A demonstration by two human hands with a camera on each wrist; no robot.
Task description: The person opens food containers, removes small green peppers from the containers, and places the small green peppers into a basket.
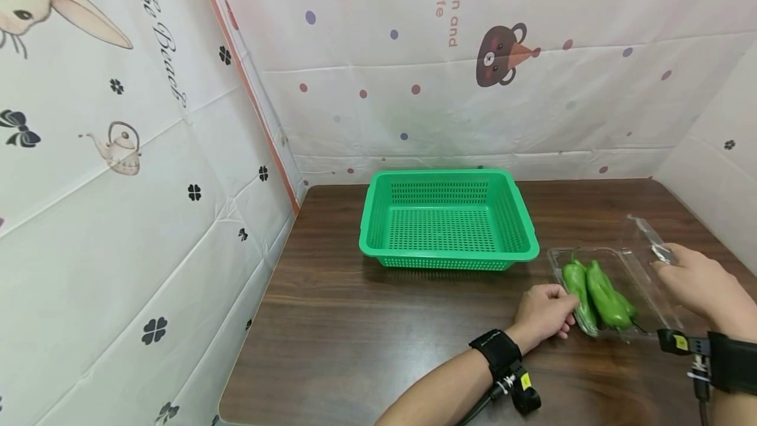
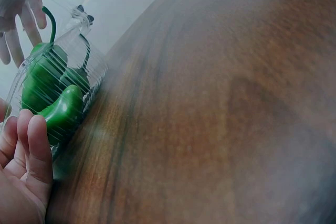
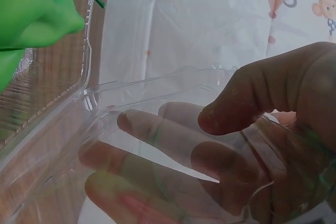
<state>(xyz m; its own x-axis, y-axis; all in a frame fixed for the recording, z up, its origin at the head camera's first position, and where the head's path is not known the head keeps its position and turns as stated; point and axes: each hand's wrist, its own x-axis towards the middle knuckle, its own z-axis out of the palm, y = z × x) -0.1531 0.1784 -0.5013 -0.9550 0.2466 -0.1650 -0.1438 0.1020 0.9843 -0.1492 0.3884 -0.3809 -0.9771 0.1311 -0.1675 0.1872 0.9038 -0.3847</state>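
A hinged clear plastic box [image 1: 641, 288] lies open on the table's right side, with several green peppers [image 1: 606, 294] inside. My left hand [image 1: 545, 311] pinches the box's left rim; in the left wrist view its fingers [image 2: 39, 145] curl against the ribbed side wall. On the other side, my right hand [image 1: 700, 281] holds the raised transparent lid [image 1: 647, 238]. The right wrist view shows the thumb [image 3: 226, 114] on one face of the lid and the other fingers spread behind it, seen through the plastic.
A green plastic basket [image 1: 449, 258] with perforated walls stands at the back middle of the brown wooden table [image 1: 355, 347], left of the box. Printed cloth [image 1: 355, 110] hangs behind the table and along both sides.
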